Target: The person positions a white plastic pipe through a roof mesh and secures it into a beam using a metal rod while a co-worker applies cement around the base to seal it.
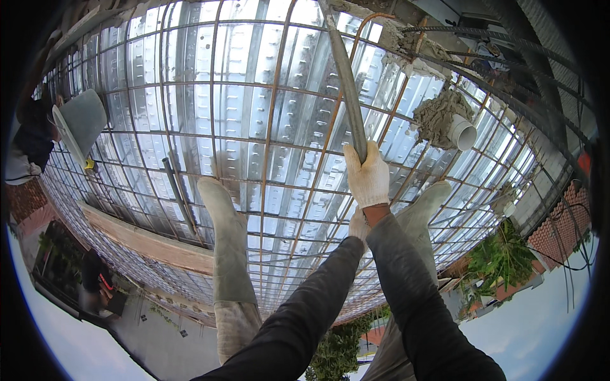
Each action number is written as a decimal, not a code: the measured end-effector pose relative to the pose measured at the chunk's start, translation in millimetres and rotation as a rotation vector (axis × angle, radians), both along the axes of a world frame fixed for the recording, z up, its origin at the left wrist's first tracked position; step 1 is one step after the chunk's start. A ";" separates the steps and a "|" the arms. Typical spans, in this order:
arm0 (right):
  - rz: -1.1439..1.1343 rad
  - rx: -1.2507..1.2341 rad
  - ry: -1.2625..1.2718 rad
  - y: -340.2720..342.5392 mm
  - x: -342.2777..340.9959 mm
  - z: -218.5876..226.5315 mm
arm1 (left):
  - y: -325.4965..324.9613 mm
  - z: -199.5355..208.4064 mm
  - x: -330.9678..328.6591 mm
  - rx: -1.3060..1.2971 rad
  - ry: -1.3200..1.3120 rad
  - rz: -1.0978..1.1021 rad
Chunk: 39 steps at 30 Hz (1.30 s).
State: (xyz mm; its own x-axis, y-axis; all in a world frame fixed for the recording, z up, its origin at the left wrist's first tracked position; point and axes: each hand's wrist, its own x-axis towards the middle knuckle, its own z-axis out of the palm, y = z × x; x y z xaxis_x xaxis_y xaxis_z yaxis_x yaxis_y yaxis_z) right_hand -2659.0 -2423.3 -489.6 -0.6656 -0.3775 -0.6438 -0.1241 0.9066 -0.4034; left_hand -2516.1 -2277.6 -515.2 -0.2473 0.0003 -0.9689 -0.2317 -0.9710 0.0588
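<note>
Head view: your right hand (368, 176), in a white glove, is closed around the grey pole (346, 82), which runs away from you to the far side, where its end goes out of sight. Your left hand (359, 227) is mostly covered by the right wrist, so I cannot tell its grip. As I judge, the work is at an early stage: the rod mesh (274, 87) already lies over the metal decking (241, 108), and mortar (438, 113) sits around the white pipe (464, 134) on the right, but most of the decking is bare, so much seems left. Open room is in the middle, between your boots (222, 209); mind the thick bars (508, 37) at far right, the wooden board (146, 235) at near left, and the co-worker (38, 136) at the left edge.
</note>
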 end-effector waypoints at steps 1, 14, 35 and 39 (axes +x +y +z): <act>-0.001 0.007 0.015 2.5 -1.0 -2.6 | -6.8 3.8 -3.8 -0.042 0.014 -0.115; -0.140 0.114 -0.032 -12.4 30.5 -1.3 | -20.8 -11.7 60.4 -0.347 0.109 -0.818; -0.627 0.002 -0.029 -195.0 209.5 -66.4 | -301.2 -122.7 321.7 -0.756 0.180 -1.606; -0.654 -0.064 -0.142 -211.9 216.1 -64.0 | -315.7 -134.3 350.5 -0.626 0.007 -0.994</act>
State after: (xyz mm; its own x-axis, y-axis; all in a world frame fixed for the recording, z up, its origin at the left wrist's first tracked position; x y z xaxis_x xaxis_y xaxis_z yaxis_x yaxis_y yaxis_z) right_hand -2442.9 -2635.2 -553.6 -0.6807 0.0340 -0.7318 0.5005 0.7510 -0.4307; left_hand -2165.6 -2593.3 -649.5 -0.4119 -0.2794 -0.8673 -0.8695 -0.1643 0.4658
